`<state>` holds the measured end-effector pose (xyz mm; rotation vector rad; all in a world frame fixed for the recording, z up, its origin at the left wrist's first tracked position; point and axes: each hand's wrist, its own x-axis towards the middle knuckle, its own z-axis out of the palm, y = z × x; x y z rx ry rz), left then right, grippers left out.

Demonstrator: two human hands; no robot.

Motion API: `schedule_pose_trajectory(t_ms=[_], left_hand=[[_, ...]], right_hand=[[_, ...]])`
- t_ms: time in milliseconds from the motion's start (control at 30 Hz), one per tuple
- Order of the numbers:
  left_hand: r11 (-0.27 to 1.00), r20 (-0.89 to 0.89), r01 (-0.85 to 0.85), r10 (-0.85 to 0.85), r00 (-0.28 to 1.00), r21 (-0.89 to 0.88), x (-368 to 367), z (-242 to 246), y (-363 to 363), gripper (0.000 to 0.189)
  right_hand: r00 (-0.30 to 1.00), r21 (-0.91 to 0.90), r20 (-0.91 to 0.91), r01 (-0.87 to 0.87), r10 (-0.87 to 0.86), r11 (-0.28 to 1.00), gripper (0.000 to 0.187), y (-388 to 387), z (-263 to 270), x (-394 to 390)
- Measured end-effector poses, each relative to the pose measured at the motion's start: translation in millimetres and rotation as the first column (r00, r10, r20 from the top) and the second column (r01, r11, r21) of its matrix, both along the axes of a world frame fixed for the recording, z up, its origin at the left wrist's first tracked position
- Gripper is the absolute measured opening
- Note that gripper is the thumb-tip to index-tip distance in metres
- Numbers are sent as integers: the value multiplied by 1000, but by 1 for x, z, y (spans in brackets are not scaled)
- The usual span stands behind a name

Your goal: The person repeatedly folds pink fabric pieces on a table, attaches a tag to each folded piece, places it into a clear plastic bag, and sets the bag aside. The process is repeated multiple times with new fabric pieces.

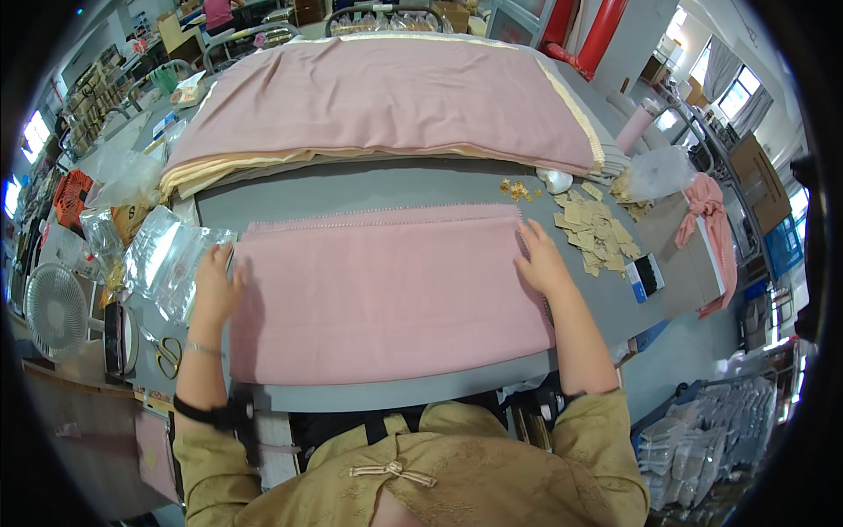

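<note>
A folded pink cloth point(388, 290) with a stitched edge lies flat on the grey table in front of me. My left hand point(218, 280) is at its left edge, fingers apart, beside clear plastic bags. On the cloth's upper right edge rests my right hand point(541, 257), its fingers spread and nothing gripped. Behind the folded piece, a wide stack of cloths topped by a pink one point(395, 99) spans the table, with cream and grey layers below. Scissors with yellow handles point(168, 358) lie left of my left forearm.
Clear plastic bags point(172, 260) and a white fan point(57, 313) are at the left. To the right lie a pile of beige tags point(593, 230), small gold pieces point(518, 191), a small blue and white box point(644, 278) and a grey box tied with pink cloth point(678, 253).
</note>
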<state>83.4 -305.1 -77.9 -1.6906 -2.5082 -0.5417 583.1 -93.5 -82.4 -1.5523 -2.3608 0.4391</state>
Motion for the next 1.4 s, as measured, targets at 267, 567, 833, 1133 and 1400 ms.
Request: schedule_pose_trajectory(t_ms=[267, 567, 833, 1133, 1400], left_hand=[[818, 24, 506, -520, 854, -273, 73, -18, -169, 58], [984, 401, -95, 27, 916, 150, 22, 20, -101, 17], [990, -165, 139, -136, 977, 10, 60, -41, -15, 46], [894, 142, -363, 408, 902, -261, 28, -41, -51, 39], [994, 996, 70, -82, 20, 80, 112, 22, 3, 33]], right_hand=[[832, 64, 248, -525, 496, 849, 46, -163, -10, 67], [999, 258, -37, 9, 0, 966, 15, -79, 17, 26], [967, 201, -228, 164, -116, 966, 42, -46, -27, -93], [817, 344, 117, 500, -564, 795, 52, -51, -48, -1], [943, 401, 80, 265, -322, 877, 25, -54, -63, -1]])
